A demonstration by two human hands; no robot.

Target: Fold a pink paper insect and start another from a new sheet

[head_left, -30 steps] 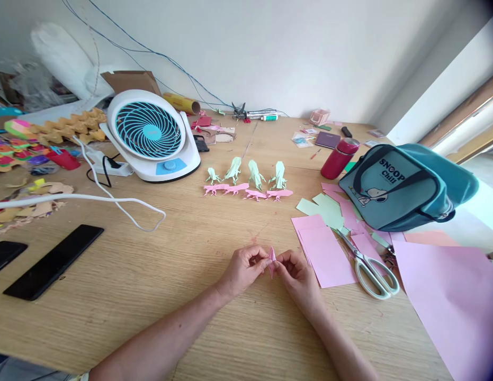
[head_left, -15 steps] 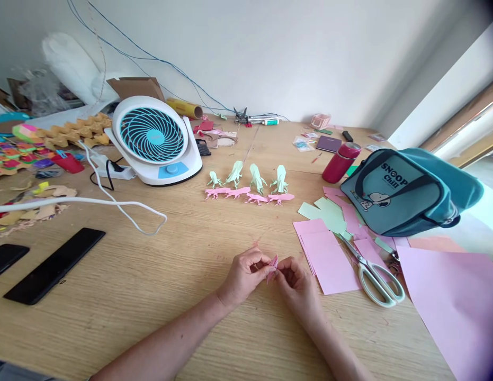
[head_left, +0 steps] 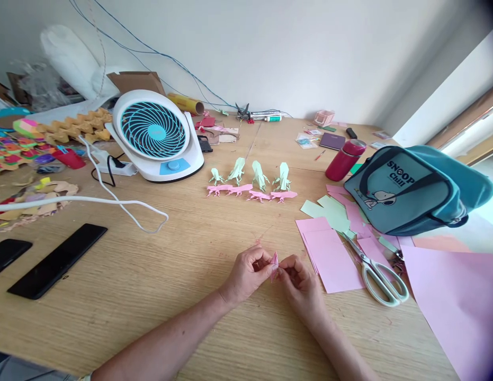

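A small folded pink paper piece (head_left: pixel 274 263) is pinched between both hands low over the wooden table (head_left: pixel 159 275). My left hand (head_left: pixel 246 273) grips its left side with thumb and fingers closed. My right hand (head_left: pixel 301 280) pinches its right side, fingers curled. Farther back stands a row of finished paper figures, green (head_left: pixel 259 174) on pink bases (head_left: pixel 252 192).
Pink paper squares (head_left: pixel 329 256) and scissors (head_left: pixel 376 270) lie right of my hands, with a large pink sheet (head_left: pixel 456 301) beyond. A teal bag (head_left: pixel 413 190), red bottle (head_left: pixel 343 159), white fan (head_left: pixel 157 135), white cable (head_left: pixel 111 201) and two black phones (head_left: pixel 57 259) surround the area.
The hands have kept working the pink piece in about the same spot; its tip has tilted slightly. The view has shifted a little to the right.
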